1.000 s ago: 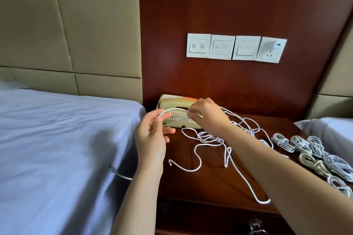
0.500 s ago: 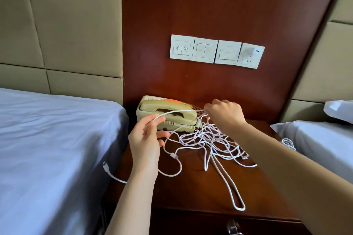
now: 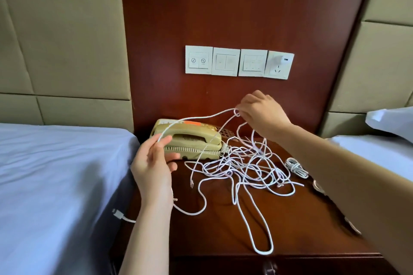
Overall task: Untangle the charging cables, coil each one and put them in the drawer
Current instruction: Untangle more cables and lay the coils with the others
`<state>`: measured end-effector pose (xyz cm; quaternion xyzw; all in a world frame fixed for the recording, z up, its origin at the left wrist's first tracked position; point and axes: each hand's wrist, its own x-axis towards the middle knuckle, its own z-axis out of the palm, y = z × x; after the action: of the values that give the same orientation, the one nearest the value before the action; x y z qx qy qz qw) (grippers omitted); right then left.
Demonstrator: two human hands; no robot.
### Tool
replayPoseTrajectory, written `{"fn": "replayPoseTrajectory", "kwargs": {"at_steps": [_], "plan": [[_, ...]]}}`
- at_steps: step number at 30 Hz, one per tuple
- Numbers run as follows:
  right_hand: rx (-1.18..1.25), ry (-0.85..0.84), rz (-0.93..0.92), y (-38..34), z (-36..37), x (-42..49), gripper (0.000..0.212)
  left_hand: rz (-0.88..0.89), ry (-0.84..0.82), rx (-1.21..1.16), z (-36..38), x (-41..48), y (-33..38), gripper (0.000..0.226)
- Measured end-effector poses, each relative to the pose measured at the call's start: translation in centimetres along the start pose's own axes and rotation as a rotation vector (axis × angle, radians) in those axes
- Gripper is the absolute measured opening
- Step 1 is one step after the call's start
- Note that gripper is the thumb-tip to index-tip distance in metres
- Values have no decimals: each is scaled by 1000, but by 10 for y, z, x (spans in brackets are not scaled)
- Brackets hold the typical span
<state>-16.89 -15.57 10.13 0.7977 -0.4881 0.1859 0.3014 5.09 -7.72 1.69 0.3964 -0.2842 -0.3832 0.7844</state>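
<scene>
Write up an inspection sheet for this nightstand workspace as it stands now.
Surface: wooden nightstand, with a bed on each side.
Job's things: tangle of white cables lying loose on the nightstand; one coil to its right.
Clutter: beige phone at the back.
Hands: left hand holds a cable; right hand pinches the same cable above the tangle.
Cables: a plug hangs off the nightstand's left side against the bed; a long loop reaches the front edge.
Surroundings: switch plates and a charger in the wall socket; padded wall panels on both sides.
</scene>
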Motion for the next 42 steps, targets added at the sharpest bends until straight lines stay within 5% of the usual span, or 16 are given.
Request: {"fn": "replayPoseTrajectory", "kwargs": {"at_steps": [3, 8, 12, 16, 20, 30, 38, 42], "plan": [[101, 77, -198, -6, -7, -7, 8, -125, 16, -131, 2, 0, 0, 19], [283, 30, -246, -34, -21, -13, 20, -303, -64, -150, 17, -12, -5, 23], [290, -1, -320, -62, -25, -19, 27, -286, -184, 16, 26, -22, -4, 28], [192, -216, -349, -86, -22, -24, 25, -175, -261, 98, 31, -26, 0, 24], [56, -305, -403, -97, -29, -20, 27, -75, -160, 211, 25, -17, -7, 31], [185, -371, 14, -41, -9, 6, 17, -135, -29, 43, 6, -5, 5, 40], [198, -265, 342, -1, -6, 23, 23, -223, 80, -111, -13, 3, 14, 37], [405, -198, 292, 8, -18, 30, 29, -251, 113, -145, -21, 10, 13, 35]]}}
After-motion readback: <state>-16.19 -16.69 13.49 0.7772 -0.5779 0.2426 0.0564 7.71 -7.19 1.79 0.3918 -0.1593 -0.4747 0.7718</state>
